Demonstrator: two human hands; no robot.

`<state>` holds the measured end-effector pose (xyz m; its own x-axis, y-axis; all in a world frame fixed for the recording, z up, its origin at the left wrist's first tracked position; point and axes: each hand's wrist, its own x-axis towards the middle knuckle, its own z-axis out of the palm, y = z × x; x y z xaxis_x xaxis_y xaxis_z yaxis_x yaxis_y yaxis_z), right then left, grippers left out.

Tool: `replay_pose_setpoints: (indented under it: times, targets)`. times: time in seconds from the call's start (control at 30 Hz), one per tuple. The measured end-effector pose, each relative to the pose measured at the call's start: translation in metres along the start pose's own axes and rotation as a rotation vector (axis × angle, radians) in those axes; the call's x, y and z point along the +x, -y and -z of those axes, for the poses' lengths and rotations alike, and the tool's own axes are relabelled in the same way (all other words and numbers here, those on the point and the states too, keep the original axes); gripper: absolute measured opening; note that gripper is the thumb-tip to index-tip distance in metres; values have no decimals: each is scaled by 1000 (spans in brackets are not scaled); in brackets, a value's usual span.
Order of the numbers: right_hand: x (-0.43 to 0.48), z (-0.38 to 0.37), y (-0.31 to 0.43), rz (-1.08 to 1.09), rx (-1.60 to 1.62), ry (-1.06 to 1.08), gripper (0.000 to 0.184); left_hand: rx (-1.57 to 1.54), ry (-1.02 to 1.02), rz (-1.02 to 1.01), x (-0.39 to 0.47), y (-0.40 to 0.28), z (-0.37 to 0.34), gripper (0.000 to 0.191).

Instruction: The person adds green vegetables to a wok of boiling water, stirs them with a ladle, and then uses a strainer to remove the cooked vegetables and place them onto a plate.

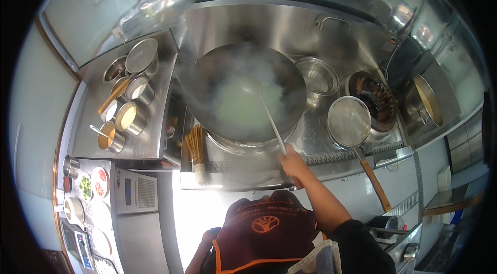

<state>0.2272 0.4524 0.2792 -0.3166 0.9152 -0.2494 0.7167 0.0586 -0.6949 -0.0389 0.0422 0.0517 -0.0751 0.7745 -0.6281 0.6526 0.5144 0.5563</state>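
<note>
A large dark wok (202,115) stands on the steel range, steaming, with greenish contents (237,111) in its middle. My right hand (293,163) grips a long-handled metal ladle (271,120) near the wok's front right edge. The ladle's bowl reaches the middle of the wok, where steam blurs it. Low in the picture, beside the apron, is my left hand (211,234), away from the wok; its fingers are hard to make out. A bamboo wok brush (196,150) lies just left of the wok's front.
Left of the wok, a steel counter (151,134) holds several metal pots and a wooden-handled tool (112,97). To the right are a steel basin (316,80), a strainer (349,120) with a wooden handle jutting forward, and a dark round brush-like object (374,99). Plates of cut vegetables (85,186) stand at lower left.
</note>
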Motion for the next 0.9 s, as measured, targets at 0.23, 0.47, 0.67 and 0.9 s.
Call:
replay_pose_setpoints:
  times: [0.23,0.47,0.67,0.9]
  targets:
    - [-4,10,11,-106,41,91,43,-174,24,80,-9,-24,18,38]
    - [-3,8,4,-55,55,63,40,-196,12,167,-22,-48,33,35]
    - [-18,94,22,-47,54,62,50,-258,54,163,-3,-26,31,37]
    - [-69,272,60,227,-566,11,61,35,98,109,13,-5,9,37]
